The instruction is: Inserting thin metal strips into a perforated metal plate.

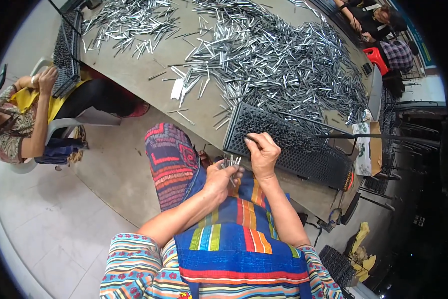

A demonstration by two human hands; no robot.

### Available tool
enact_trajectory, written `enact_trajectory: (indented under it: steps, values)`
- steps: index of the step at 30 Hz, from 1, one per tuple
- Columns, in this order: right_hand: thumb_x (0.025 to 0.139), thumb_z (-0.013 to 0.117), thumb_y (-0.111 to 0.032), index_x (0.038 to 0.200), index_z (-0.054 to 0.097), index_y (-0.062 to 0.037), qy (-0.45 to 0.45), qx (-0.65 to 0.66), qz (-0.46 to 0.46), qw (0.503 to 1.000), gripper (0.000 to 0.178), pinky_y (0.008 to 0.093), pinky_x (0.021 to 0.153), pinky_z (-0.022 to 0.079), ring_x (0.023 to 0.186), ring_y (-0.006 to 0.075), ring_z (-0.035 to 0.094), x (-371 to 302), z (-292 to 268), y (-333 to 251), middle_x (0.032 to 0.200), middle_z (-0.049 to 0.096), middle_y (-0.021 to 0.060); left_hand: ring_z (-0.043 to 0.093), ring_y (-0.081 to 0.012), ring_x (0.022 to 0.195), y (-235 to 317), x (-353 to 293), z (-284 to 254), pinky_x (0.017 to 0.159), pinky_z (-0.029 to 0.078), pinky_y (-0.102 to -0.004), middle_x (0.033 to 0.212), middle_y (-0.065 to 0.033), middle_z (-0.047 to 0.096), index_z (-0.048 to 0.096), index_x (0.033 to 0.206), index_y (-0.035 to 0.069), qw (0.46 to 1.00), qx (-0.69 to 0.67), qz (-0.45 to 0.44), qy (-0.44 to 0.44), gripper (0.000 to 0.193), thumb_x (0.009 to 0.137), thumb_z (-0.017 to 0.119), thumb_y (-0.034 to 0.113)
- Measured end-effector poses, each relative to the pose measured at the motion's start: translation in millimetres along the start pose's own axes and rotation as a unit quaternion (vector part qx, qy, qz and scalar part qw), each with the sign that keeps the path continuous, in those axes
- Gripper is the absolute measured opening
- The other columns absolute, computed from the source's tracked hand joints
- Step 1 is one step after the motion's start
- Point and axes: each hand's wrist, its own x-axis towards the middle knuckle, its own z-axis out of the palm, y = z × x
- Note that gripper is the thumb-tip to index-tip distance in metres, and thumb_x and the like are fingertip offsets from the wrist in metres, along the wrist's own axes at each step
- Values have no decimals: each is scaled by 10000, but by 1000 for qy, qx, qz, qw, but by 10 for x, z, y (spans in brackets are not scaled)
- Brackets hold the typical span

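At the table, left hand grips metal pins; right hand pinches one over black perforated tray.

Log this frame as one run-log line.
left hand: holds bundle of thin silver metal pins | right hand: fingertips on black perforated metal tray | grey table: loose pin pile
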Motion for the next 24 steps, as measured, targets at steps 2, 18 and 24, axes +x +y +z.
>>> enact_trajectory:
  steps: [2, 18, 24]
  values:
    - [731, 679, 21, 820, 686, -2, 4, 12, -7, 1000, 92, 301, 576, 474, 623, 196, 611, 9, -2, 24, 734, 628, 96, 619, -148, 621, -4, 5, 8, 484, 475, -255, 792, -88, 667, 576, 978, 11, 1000, -3, 4, -4, 124, 857, 586, -15]
    - [785, 678, 1, 801, 680, -4, -44, 259, 269, 927, 17, 188, 448, 330, 499, 21, 460, -157, -247, 49, 612, 576, -31, 657, -192, 667, 116, -50, 76, 562, 556, -296, 835, -116, 669, 603, 993, -19, 999, -10, -1, -42, 134, 859, 597, -13]
    - [779, 687, 31, 811, 671, 27, 67, 98, 35, 992, 36, 200, 515, 384, 594, 40, 494, -4, -217, 78, 743, 595, 6, 567, -123, 516, -45, -113, -141, 469, 439, -215, 734, -110, 662, 590, 1042, -1, 986, 116, -80, -86, 188, 857, 562, 8]
